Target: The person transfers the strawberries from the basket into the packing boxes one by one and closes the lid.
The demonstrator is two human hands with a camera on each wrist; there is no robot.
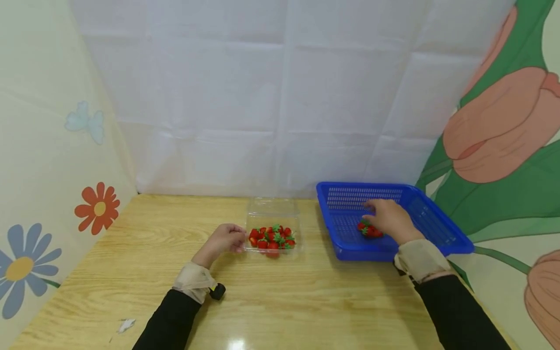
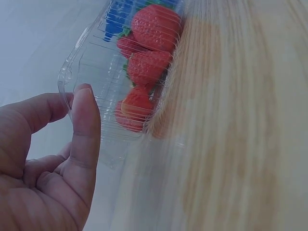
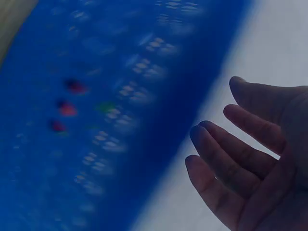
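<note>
A clear plastic clamshell box (image 1: 299, 228) with its lid up holds a heap of red strawberries (image 1: 273, 237) with green leaves. At its left side my left hand (image 1: 226, 238) pinches the rim between thumb and forefinger, as the left wrist view shows with the hand (image 2: 53, 159) close up. Over the blue plastic basket (image 1: 347, 254) hovers my right hand (image 1: 388, 218), and a few more strawberries (image 1: 371, 230) lie on the basket floor below it. In the right wrist view the fingers of the right hand (image 3: 250, 154) are spread loosely and hold nothing.
The box and basket stand side by side on a wood-grain table (image 1: 280, 301), near the white backdrop (image 1: 227, 97). A small white scrap (image 1: 127, 325) lies at the table's front left. Flower-printed sheets (image 1: 503, 126) flank both sides.
</note>
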